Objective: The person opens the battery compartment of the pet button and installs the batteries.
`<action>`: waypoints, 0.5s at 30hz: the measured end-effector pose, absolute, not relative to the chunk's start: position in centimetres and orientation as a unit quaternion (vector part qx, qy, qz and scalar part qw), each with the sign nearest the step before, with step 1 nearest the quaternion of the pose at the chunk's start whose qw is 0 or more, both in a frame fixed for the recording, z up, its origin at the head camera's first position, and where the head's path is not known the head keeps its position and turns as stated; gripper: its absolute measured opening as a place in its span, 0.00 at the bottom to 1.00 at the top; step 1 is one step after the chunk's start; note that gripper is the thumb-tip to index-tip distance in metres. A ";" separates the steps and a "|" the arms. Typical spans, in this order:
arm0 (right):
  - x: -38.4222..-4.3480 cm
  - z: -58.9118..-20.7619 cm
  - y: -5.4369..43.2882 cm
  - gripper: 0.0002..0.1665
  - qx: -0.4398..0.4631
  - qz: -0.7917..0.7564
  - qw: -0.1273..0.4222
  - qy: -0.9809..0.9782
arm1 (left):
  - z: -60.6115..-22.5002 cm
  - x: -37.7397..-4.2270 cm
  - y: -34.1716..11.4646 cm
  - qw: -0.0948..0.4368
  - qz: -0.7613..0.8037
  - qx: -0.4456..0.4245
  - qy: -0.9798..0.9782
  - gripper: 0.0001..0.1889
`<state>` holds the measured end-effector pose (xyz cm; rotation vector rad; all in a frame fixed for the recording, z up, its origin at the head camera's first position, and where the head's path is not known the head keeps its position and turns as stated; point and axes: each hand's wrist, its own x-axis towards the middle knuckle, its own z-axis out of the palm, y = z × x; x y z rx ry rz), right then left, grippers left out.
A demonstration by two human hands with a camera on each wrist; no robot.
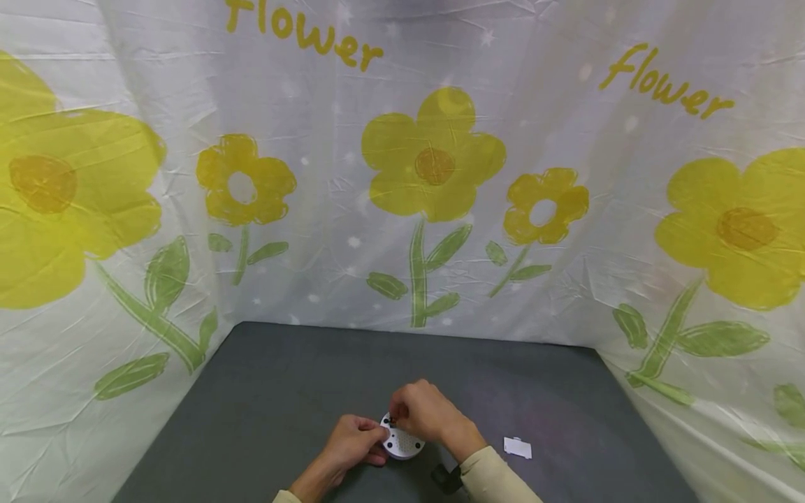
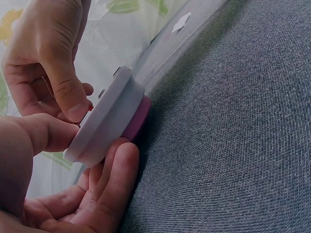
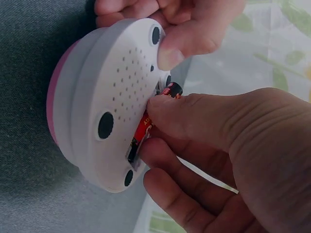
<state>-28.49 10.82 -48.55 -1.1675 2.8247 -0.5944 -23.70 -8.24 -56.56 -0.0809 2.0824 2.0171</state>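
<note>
A round white device [image 1: 404, 446] with a pink side lies bottom-up on the grey table. Its underside [image 3: 127, 87] shows dark round feet and a pattern of small holes. My left hand [image 1: 355, 441] grips the rim, its thumb on the underside and its fingers against the side, as the left wrist view shows. With thumb and fingers my right hand [image 1: 428, 412] pinches a red and black battery [image 3: 142, 128] at an opening near the device's edge. One end of the battery sits down in the opening; the other end sticks up, tilted. The fingers hide part of the opening.
A small white rectangular cover [image 1: 518, 448] with tabs lies on the grey table [image 1: 302, 377], right of the right forearm. A dark object [image 1: 446, 479] is beside the right sleeve. White fabric with yellow flowers [image 1: 434, 164] hangs around the table's back and sides.
</note>
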 end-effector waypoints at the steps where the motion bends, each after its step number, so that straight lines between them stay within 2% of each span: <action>1: -28.5 -48.6 10.9 0.09 -0.376 -0.192 0.014 0.907 | -56.6 -23.7 -8.2 0.121 0.690 -0.028 0.713 0.10; 15: -28.4 -48.7 11.5 0.11 -0.389 -0.215 0.026 0.895 | -56.3 -23.7 -8.2 0.124 0.685 -0.037 0.717 0.11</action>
